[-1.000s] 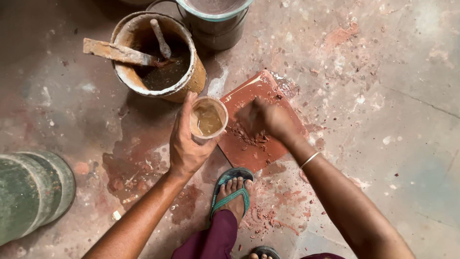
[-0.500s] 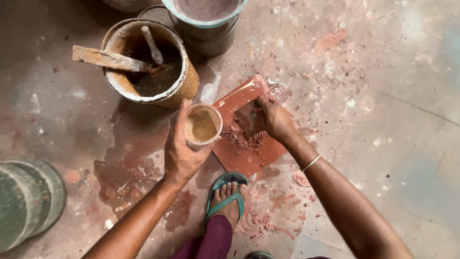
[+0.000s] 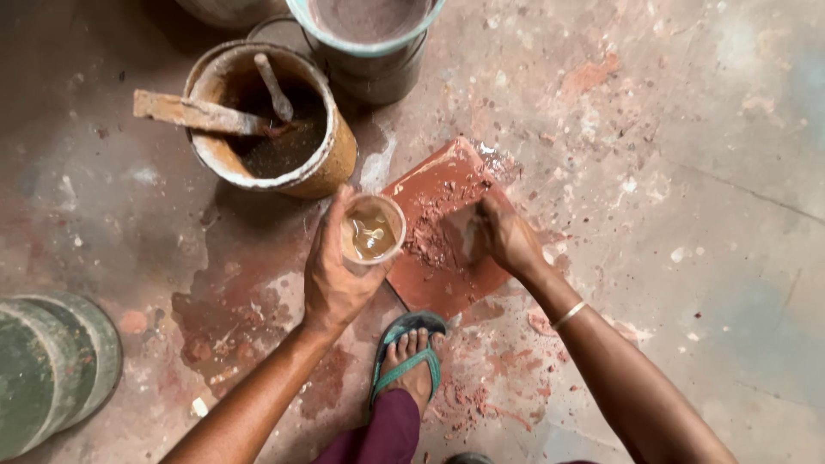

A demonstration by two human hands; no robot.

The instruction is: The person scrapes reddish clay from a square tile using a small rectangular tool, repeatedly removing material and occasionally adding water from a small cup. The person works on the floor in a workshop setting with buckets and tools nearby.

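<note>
My left hand (image 3: 331, 275) grips a small plastic cup (image 3: 372, 230) of muddy brown water, held upright just left of a square red tile (image 3: 447, 283) lying on the floor. Crumbled red clay (image 3: 427, 236) is piled on the tile. My right hand (image 3: 507, 239) rests on the tile's right part with its fingers curled against the clay; whether it holds a tool, I cannot tell. A thin bangle (image 3: 569, 314) circles my right wrist.
A dirty bucket (image 3: 339, 159) with a wooden stick (image 3: 193, 113) and dark liquid stands at upper left. A second pail (image 3: 369, 43) sits behind it. Green round lids (image 3: 51, 378) lie at far left. My sandalled foot (image 3: 411, 357) is below the tile. The floor is stained red.
The view has drifted, so everything sits a little lower in the frame. My right hand has slid across the clay on the tile. The cup stays in my left hand.
</note>
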